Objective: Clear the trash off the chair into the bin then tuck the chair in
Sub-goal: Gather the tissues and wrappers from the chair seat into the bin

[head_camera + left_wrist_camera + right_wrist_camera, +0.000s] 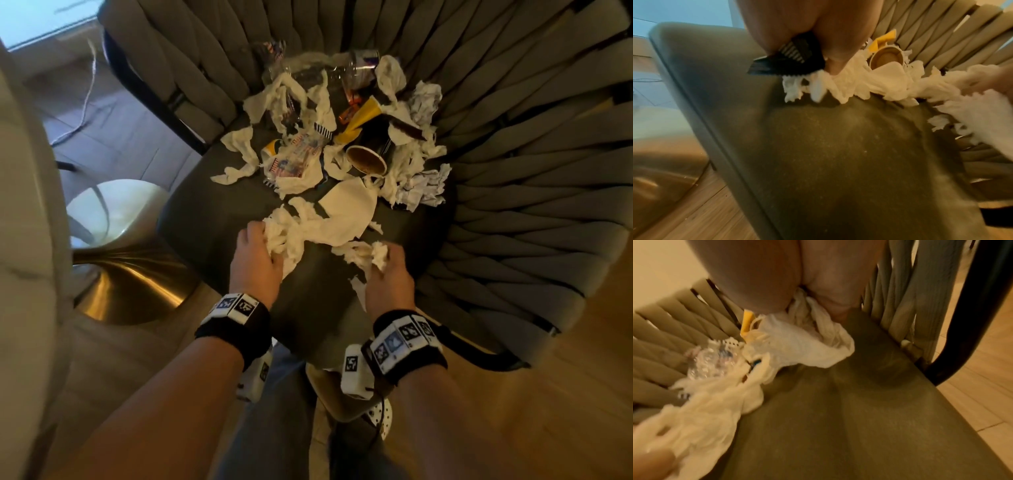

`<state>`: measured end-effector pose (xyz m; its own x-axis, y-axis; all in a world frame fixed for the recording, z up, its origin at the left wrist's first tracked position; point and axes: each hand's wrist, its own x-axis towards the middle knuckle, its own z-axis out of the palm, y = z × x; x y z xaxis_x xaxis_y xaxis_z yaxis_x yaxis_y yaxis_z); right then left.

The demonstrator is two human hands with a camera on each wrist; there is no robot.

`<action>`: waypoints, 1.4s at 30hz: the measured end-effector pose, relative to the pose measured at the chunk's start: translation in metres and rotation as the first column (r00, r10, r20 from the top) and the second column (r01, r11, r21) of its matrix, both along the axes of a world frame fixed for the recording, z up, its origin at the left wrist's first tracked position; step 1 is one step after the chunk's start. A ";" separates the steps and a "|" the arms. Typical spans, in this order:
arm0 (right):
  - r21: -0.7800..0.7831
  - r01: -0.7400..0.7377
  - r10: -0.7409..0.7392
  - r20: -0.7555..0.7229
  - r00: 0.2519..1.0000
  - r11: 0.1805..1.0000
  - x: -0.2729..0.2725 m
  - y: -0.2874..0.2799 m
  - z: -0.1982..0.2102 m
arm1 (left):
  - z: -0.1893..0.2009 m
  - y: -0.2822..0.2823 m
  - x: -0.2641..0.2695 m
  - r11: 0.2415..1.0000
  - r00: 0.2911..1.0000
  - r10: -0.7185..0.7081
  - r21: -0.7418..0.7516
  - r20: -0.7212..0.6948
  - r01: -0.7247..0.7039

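A dark seat (205,212) of a grey woven-back chair (513,171) carries a heap of trash: white crumpled tissues (329,219), a brown paper cup (366,159) on its side, a yellow wrapper (359,118) and clear plastic packaging (298,161). My left hand (257,253) grips a wad of tissue (818,84) together with a black striped wrapper (791,58) at the seat's front. To its right, my right hand (387,270) clutches another bunch of tissue (807,321). No bin is in view.
A gold round table base (130,274) stands left of the chair, with a pale marble table edge (24,205) at the far left. A second grey chair (164,68) is behind. A white cable (85,102) lies on the floor. Wooden floor (548,411) spreads to the right.
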<state>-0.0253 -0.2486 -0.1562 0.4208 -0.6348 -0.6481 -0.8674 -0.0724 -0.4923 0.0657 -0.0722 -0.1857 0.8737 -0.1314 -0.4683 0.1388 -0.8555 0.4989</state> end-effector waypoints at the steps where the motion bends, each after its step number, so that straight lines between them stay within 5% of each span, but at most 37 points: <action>1: 0.025 0.033 -0.034 0.050 0.998 0.999 -0.002 -0.002 0.008 | 0.005 0.004 -0.001 0.999 1.000 0.020 -0.032 0.011 -0.019; 4: 0.035 0.119 -0.124 0.179 0.976 0.992 -0.008 -0.005 0.029 | 0.018 0.012 -0.008 0.994 0.998 -0.016 -0.104 0.061 0.022; 8: 0.151 0.269 -0.291 0.157 0.944 0.951 -0.015 -0.002 0.044 | 0.032 0.016 -0.024 0.982 0.998 0.004 -0.186 0.063 0.008; 15: 0.075 0.003 -0.012 0.121 0.993 0.997 -0.031 0.006 0.048 | 0.053 0.008 -0.068 0.927 0.998 0.054 -0.372 0.012 -0.046; 24: 0.031 -0.285 0.277 0.152 0.949 0.958 -0.053 0.024 0.035 | 0.068 0.007 -0.159 0.938 0.994 0.104 -0.334 0.024 -0.090; 31: 0.165 -0.381 0.334 0.253 0.908 0.910 -0.165 0.036 0.065 | 0.077 -0.004 -0.266 0.893 0.989 0.143 -0.436 0.030 -0.116; 35: 0.212 -0.403 0.334 0.295 0.895 0.891 -0.247 0.038 0.048 | 0.056 -0.014 -0.330 0.848 0.974 0.160 -0.484 -0.157 -0.218; 42: 0.153 -0.297 0.282 0.112 0.953 0.943 -0.322 0.040 -0.064 | -0.046 -0.011 -0.389 0.858 0.942 0.163 -0.429 -0.294 -0.283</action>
<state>-0.3472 -0.2084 -0.2206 0.6301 -0.3635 -0.6862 -0.7741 -0.2243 -0.5920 -0.3229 -0.0836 -0.2319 0.7748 -0.1982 -0.6003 0.4633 -0.4681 0.7525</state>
